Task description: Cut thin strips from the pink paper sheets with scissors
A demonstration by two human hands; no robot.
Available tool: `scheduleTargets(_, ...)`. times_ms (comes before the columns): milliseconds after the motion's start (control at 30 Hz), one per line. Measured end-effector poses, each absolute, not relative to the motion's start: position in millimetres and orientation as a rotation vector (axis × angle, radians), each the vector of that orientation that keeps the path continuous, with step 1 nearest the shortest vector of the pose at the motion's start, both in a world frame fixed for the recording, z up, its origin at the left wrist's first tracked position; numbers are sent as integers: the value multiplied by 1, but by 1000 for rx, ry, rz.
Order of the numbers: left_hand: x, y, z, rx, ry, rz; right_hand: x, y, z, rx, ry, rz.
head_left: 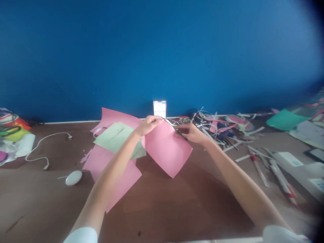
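While the left hand (150, 125) is gripping a pink sheet (168, 150) near its top, the right hand (190, 133) is grasping dark scissors (181, 135) at its upper-right edge.

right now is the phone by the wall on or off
On: the phone shows a lit white screen with bluish marks, just beyond the left hand.

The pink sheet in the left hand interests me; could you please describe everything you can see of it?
The pink sheet looks like plain paper or thin card, with no marks that I can make out. The left hand grips it near the top corner; it is held at a slant, another corner lowest in view. At its upper right edge, the right hand holds a dark tool, perhaps scissors, though blur hides the details. The sheet appears raised above the brown table.
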State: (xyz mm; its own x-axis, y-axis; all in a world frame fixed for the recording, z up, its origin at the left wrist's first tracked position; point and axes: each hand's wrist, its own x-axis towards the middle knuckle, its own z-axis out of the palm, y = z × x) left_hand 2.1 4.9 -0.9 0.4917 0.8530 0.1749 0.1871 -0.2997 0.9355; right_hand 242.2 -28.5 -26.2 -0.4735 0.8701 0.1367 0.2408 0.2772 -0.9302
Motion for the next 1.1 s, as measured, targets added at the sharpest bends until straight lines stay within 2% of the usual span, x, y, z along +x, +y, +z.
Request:
scheduleTargets(333,4,7,-5,1693,842,868,245,-33,-22,-990,-1818,1454)
scheduleTargets(1100,1,6,-1,1519,879,1020,260,-25,-16,-950,-2003,1391)
